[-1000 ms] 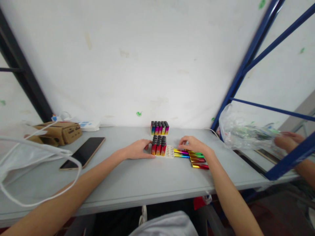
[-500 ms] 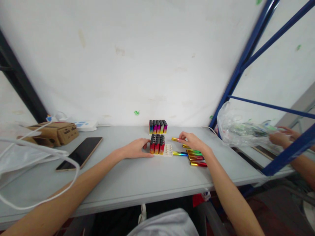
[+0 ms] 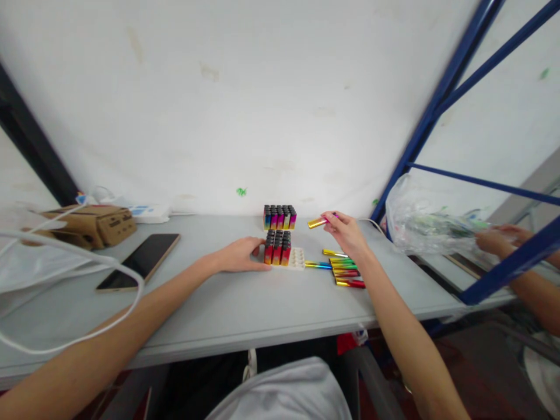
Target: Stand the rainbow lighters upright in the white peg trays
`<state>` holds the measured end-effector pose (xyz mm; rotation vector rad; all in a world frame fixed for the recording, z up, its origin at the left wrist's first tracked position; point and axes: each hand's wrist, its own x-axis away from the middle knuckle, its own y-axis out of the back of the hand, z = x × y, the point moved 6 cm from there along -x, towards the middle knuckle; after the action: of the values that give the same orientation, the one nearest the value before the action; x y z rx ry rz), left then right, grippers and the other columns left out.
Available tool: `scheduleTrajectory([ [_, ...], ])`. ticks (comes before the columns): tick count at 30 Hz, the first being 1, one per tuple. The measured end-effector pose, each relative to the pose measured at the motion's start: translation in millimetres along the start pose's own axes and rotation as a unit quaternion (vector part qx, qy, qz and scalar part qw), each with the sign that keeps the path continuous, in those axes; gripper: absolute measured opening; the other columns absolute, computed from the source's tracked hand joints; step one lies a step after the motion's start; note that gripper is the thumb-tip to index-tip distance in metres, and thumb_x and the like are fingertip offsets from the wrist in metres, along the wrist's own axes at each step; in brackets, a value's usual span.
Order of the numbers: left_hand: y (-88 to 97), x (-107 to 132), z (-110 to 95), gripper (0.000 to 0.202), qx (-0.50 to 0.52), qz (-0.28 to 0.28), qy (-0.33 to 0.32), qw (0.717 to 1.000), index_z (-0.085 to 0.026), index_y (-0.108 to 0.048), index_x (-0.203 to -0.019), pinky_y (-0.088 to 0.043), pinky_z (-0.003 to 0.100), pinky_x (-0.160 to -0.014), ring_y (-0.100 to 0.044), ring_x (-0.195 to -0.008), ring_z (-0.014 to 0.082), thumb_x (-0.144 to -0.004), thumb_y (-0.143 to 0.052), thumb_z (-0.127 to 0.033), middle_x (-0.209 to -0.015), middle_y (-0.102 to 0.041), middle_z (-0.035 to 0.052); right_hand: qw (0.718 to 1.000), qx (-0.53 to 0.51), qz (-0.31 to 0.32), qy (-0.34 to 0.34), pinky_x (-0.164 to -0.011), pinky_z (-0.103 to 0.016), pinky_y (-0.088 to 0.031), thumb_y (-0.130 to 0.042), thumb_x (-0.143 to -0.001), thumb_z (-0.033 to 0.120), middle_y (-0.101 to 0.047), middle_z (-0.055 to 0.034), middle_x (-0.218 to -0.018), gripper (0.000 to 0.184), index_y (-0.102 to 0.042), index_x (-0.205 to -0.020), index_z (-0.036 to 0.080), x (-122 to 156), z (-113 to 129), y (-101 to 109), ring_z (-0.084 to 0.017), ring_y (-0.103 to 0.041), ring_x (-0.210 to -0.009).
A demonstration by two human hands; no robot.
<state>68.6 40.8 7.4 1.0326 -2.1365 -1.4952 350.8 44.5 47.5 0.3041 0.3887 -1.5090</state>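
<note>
My right hand (image 3: pixel 345 232), raised above the table, pinches a shiny lighter (image 3: pixel 317 223) with a gold end pointing left and a pink-purple part by the fingers. My left hand (image 3: pixel 240 255) is curled round the left side of a white tray (image 3: pixel 297 259), thumb behind and a finger along the front. Red-to-yellow lighters with black tops (image 3: pixel 277 249) stand upright in its left part; holes show on its right. To the right of the tray lie several loose metallic lighters (image 3: pixel 345 272) in gold, green and red, with a gold-and-blue lighter (image 3: pixel 318 265) touching the tray's edge.
Behind the tray stands another block of multicoloured lighters (image 3: pixel 279 217). At left are a phone (image 3: pixel 139 262), a cardboard box (image 3: pixel 100 226) and a white cable (image 3: pixel 139 286). A blue metal frame (image 3: pixel 405 169) and plastic bag (image 3: pixel 411 219) are at right, with another person's hands (image 3: pixel 494 240) beyond.
My right hand has lifted the lighter off the table, up and slightly right. My left hand keeps its place at the tray. The whole view has shifted slightly.
</note>
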Motion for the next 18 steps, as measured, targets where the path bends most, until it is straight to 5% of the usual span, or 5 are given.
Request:
scheduleTrajectory([
  [5, -1.0, -1, 2, 0.066, -0.007, 0.006, -0.001, 1.0, -0.016, -0.065, -0.111, -0.045, 0.031, -0.071, -0.063, -0.082, 0.0248, -0.077, -0.064, -0.072, -0.096, -0.069, 0.0072, 0.989, -0.128, -0.068, -0.023, -0.073, -0.028, -0.054, -0.083, -0.072, 0.057, -0.066, -0.0005, -0.082, 0.039, -0.067, -0.082, 0.023, 2, 11, 5, -0.014, -0.06, -0.076],
  [10, 0.1, 0, 0, 0.066, 0.001, 0.008, -0.006, 1.0, -0.016, -0.065, -0.111, -0.045, 0.032, -0.071, -0.063, -0.082, 0.025, -0.077, -0.064, -0.073, -0.095, -0.069, 0.0072, 0.995, -0.042, -0.057, -0.067, -0.066, -0.033, -0.057, -0.052, -0.086, 0.078, -0.063, -0.0017, -0.075, 0.053, -0.05, -0.084, 0.024, 6, 10, -2, -0.017, -0.061, -0.067],
  [14, 0.6, 1, 0, 0.066, 0.007, 0.005, -0.001, 1.0, -0.015, -0.065, -0.111, -0.046, 0.032, -0.071, -0.063, -0.083, 0.0254, -0.076, -0.065, -0.072, -0.096, -0.069, 0.0078, 0.995, 0.063, -0.044, -0.07, -0.041, -0.021, -0.037, -0.043, -0.09, 0.077, -0.034, 0.01, -0.053, 0.051, -0.046, -0.087, 0.026, 8, -4, -14, -0.009, -0.028, -0.039],
  [18, 0.5, 0, -1, 0.065, 0.011, 0.003, -0.008, 1.0, -0.016, -0.066, -0.11, -0.046, 0.031, -0.071, -0.063, -0.081, 0.0247, -0.076, -0.066, -0.07, -0.095, -0.069, 0.0073, 0.978, 0.194, -0.035, -0.066, -0.039, -0.022, -0.024, -0.043, -0.089, 0.076, -0.033, 0.0084, -0.05, 0.054, -0.044, -0.073, 0.024, 9, -23, -25, -0.009, -0.028, -0.041],
])
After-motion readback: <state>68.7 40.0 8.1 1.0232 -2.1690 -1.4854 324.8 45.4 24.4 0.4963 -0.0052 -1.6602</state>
